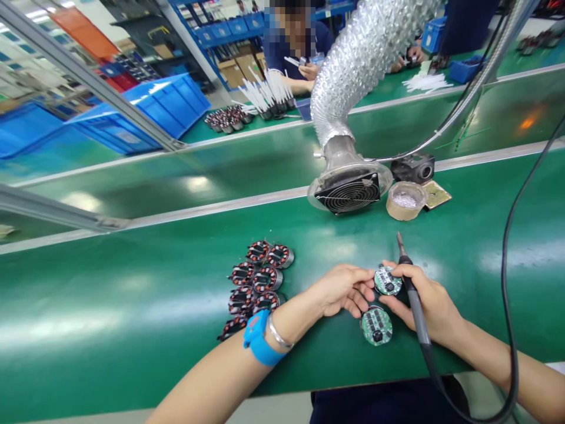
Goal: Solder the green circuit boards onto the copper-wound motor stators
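Your left hand (pixel 348 291) and right hand (pixel 431 303) pinch a round green circuit board (pixel 388 282), apparently mid-work, the right also gripping a grey-black soldering iron (pixel 417 311); red-black ring-shaped stators (pixel 267 279) stand boardless.

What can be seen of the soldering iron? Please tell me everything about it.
The soldering iron has a narrow, brownish, metallic-looking tip, a slim black-and-grey handle and a black cable curving away to the right. The right hand holds it slanted over the green table, tip pointing forward.
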A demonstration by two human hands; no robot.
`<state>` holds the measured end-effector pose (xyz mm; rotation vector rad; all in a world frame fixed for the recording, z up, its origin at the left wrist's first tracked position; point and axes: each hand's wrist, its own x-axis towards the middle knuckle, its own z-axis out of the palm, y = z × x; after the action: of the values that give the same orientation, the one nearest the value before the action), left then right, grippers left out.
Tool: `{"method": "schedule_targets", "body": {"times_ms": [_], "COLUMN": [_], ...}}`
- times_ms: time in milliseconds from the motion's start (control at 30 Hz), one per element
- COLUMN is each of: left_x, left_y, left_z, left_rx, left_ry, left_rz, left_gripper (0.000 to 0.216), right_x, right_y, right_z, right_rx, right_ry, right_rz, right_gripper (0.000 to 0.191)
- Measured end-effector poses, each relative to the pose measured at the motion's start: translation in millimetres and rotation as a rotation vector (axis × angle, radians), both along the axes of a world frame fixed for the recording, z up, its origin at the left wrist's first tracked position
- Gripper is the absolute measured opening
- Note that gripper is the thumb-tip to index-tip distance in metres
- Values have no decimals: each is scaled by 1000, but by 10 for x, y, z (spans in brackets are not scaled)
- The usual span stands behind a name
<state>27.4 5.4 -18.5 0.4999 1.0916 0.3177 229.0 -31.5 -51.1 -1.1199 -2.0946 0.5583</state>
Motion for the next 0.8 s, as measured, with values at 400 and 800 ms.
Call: {"method": "schedule_targets", "body": {"times_ms": [400,800], "left_x": [51,39], "left_y": [-84,-392], "left_z": [18,-145], "left_rx": [180,977], "left_ry": [108,434], "left_rz": [28,199], "left_gripper": [8,13], "right_x": [3,-13], "right_y": [15,25], "right_z": [-14,2], "right_rx": [-11,-21], "right_ry": [4,42], "right_rz": [10,10], "right_gripper": [36,36]}}
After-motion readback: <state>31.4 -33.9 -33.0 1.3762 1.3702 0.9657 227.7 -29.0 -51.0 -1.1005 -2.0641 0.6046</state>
